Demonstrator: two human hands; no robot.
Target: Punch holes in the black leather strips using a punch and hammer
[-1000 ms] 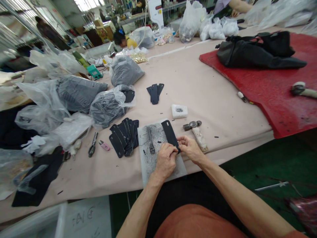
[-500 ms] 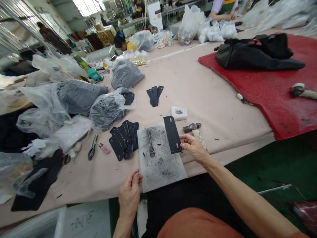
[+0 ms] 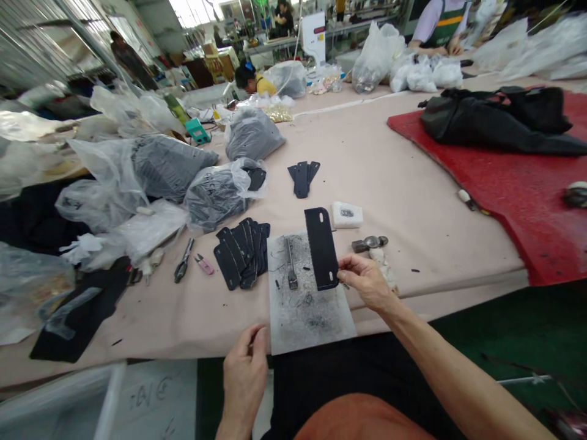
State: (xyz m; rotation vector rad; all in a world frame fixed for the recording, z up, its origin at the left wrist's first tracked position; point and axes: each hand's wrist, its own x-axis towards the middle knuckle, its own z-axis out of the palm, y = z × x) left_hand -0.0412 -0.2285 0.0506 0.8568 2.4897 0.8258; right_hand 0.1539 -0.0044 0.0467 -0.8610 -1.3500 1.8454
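My right hand (image 3: 367,282) pinches the lower right edge of a black flat piece (image 3: 322,244) with rounded corners and a slot near each end, raised above a grey cutting board (image 3: 316,333). My left hand (image 3: 245,370) is closed, thumb against curled fingers, beside the board's lower left edge; anything inside it is hidden. A slim metal punch (image 3: 290,263) lies on the scuffed board among dark scraps. Left of the board is a fanned pile of similar black pieces (image 3: 243,253). A hammer (image 3: 370,244) with a wrapped handle lies right of my right hand's fingers.
A white block (image 3: 347,215) sits behind the board, with several black strips (image 3: 301,179) farther back. Pink snips (image 3: 204,264) and a dark hand tool (image 3: 184,261) lie left. Bags of grey pieces (image 3: 224,192) crowd the left. A black bag (image 3: 495,119) rests on a red sheet (image 3: 509,244).
The view has shifted, so the table appears farther right. The black piece in my right hand is turned more upright and faces me more. My left hand stays closed near the board's edge.
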